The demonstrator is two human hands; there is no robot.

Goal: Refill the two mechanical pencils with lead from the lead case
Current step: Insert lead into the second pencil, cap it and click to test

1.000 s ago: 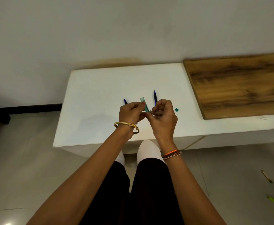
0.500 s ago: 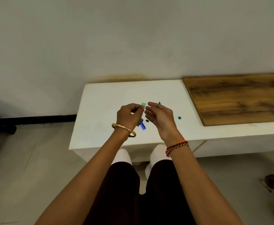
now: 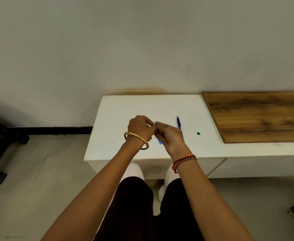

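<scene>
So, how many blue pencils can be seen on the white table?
2: one pencil lies right of the right hand; another pencil's end shows beneath both hands, mostly hidden.

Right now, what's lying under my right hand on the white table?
A blue mechanical pencil lies on the white table, its lower part hidden under the right hand. A second blue piece peeks out below; the rest is covered.

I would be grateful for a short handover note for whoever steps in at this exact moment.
Left hand and right hand: fingertips pinched together above the white table; what they hold is hidden.
One blue mechanical pencil lies on the table beyond the right hand. A blue tip, likely the second pencil, shows below the hands.
Small green cap lies to the right.
Lead case not visible. Refilling unconfirmed for both pencils.
</scene>
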